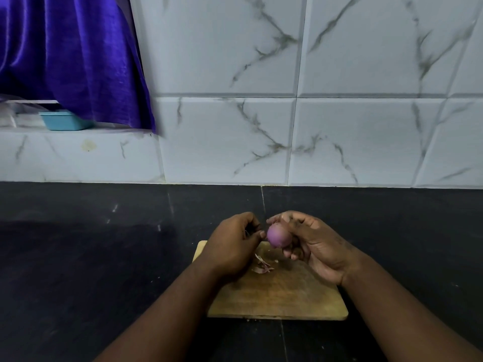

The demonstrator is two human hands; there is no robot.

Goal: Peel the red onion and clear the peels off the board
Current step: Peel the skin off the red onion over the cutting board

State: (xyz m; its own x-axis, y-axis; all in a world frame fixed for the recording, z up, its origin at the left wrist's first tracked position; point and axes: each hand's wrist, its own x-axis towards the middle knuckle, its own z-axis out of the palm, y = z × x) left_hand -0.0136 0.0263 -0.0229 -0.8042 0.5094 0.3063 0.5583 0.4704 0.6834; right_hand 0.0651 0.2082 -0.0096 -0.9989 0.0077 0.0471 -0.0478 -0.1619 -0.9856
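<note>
A small red onion (278,235), smooth and purple, is held above the far end of the wooden cutting board (282,299). My right hand (311,244) grips it from the right with fingers curled under and over it. My left hand (232,246) is just left of the onion, fingers curled with the thumb tip touching the onion's side; something dark shows between its fingers, but I cannot tell what. A few dry pinkish peels (262,265) lie on the board below my left hand.
The board lies on a dark stone counter (104,257) against a white marbled tile wall (287,126). At the far left a blue tub (65,120) sits on a ledge under a purple curtain (73,53). Tiny crumbs lie by the board's front edge.
</note>
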